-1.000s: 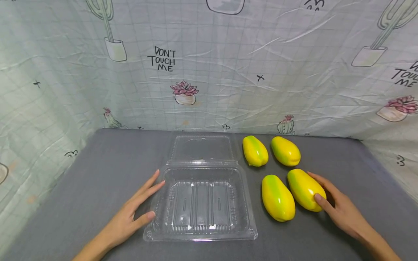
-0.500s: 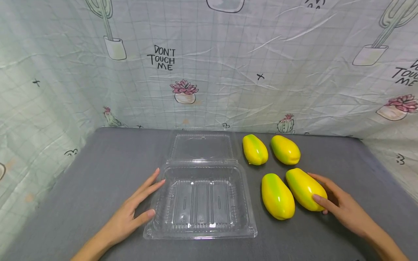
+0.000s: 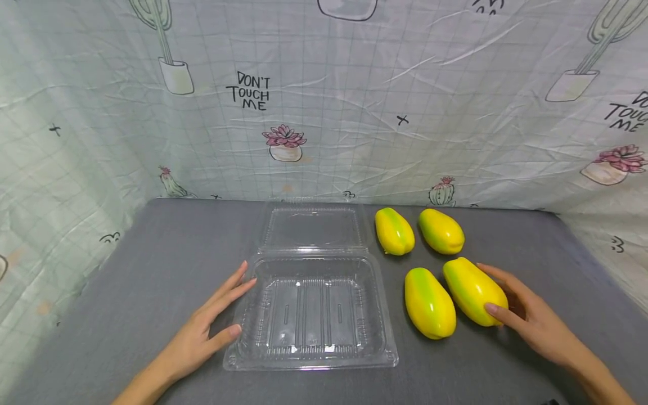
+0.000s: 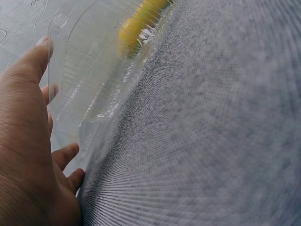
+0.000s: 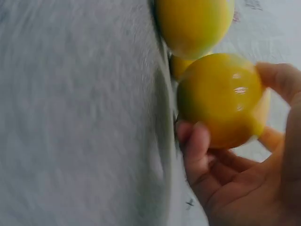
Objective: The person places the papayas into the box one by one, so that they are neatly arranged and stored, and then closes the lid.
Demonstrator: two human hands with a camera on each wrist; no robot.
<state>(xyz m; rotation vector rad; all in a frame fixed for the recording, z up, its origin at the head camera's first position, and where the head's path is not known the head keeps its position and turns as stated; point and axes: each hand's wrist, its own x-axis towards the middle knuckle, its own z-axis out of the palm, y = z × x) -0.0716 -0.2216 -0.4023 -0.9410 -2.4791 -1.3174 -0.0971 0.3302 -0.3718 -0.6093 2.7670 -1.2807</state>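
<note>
My right hand curls round a yellow-green papaya at the front right, thumb on its near side and fingers along its far side. In the right wrist view, the fingers wrap round the end of that papaya. A clear plastic clamshell box lies in the middle, its lid folded back and no fruit inside. At the box's left edge is my left hand, fingers extended and spread. Seen from the left wrist, the thumb and fingertips are at the clear rim; firm contact is hard to tell.
Another papaya lies just left of the held one, right of the box. Two more, a back left papaya and a back right papaya, lie behind. A printed cloth hangs behind the grey tabletop.
My right hand has closed a little further round the front right papaya, which has shifted slightly away from me. The left hand and the box have stayed in place.
</note>
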